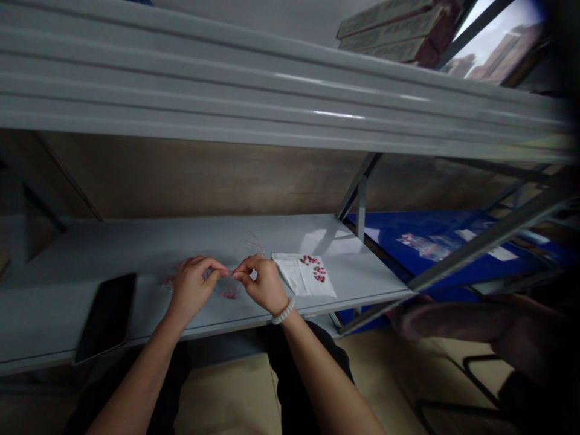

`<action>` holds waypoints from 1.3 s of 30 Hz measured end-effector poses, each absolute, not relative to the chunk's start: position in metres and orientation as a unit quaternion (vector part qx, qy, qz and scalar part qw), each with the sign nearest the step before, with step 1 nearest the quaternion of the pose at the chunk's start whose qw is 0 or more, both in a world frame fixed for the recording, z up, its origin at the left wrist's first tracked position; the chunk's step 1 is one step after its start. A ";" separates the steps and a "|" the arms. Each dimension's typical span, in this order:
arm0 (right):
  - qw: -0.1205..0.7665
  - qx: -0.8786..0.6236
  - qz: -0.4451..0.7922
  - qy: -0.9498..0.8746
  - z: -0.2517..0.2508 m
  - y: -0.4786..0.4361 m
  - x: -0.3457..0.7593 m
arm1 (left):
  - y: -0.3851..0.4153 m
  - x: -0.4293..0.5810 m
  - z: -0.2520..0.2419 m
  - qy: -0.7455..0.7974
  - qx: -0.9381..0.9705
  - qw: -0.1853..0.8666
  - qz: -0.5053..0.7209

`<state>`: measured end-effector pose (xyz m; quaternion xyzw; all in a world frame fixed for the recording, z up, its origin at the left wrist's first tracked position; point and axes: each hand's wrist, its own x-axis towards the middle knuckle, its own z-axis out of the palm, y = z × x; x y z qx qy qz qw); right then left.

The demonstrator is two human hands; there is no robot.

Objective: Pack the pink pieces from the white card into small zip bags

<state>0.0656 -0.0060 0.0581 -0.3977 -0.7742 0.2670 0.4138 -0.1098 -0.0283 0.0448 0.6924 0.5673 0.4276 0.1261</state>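
Observation:
My left hand (pixel 194 289) and my right hand (pixel 263 285) hover low over a grey metal shelf board (pixel 136 248), fingertips pinched and nearly meeting. Whatever lies between them is too fine to make out. Thin pink strands (pixel 255 241) lie just beyond my right hand. Small pink bits (pixel 229 293) rest below the gap between my hands, and more (pixel 168 282) lie left of my left hand. To the right is a white paper napkin (pixel 303 275) holding red-pink clusters (pixel 318 273). A white bead bracelet (pixel 284 312) circles my right wrist.
A black tablet (pixel 106 317) lies at the shelf's left front. A grey shelf board (pixel 226 78) runs overhead, with stacked cartons (pixel 399 30) on it. A blue board (pixel 426 248) stands behind metal struts at right. A blurred brownish shape (pixel 453 320) fills the lower right.

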 end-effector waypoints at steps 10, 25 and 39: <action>0.419 -0.411 0.309 -0.748 0.060 0.000 0.060 | -0.024 -0.122 0.051 0.617 0.598 0.212 0.465; 0.469 -0.328 0.658 -0.489 0.034 0.018 -0.013 | -0.009 -0.197 0.061 0.531 0.672 0.247 0.453; 0.298 -0.489 0.528 -0.627 -0.006 0.014 -0.033 | 0.019 -0.216 0.028 0.557 0.748 0.230 0.279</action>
